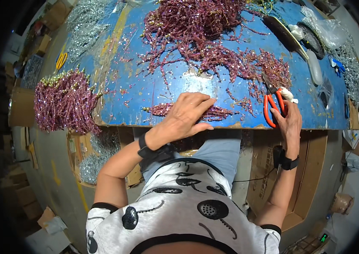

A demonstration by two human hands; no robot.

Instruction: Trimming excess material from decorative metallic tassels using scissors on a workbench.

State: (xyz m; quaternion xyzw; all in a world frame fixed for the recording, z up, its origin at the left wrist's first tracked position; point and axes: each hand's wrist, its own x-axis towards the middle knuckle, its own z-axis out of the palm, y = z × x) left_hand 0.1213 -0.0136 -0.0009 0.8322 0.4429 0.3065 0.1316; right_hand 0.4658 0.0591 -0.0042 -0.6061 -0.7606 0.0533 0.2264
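A small bundle of pink glittery strands (224, 113) lies along the near edge of the blue table. My left hand (186, 113) rests across its middle, fingers stretched out flat and thumb apart, covering part of it. To the right, my right hand (288, 121) has its thumb and fingers closed on the handle of red-handled scissors (266, 111). Their dark blades point away from me toward loose pink strands (274, 67). A small white wrapped piece (288, 94) is beside the scissors' handle.
A big pink glittery heap (192, 21) covers the table's far middle. Finished-looking pink bunches (65, 101) hang over the left edge. Silver strands (86, 29), yellow-handled scissors (61, 60), a long dark brush (285, 36) and cardboard boxes (272, 169) surround the work area.
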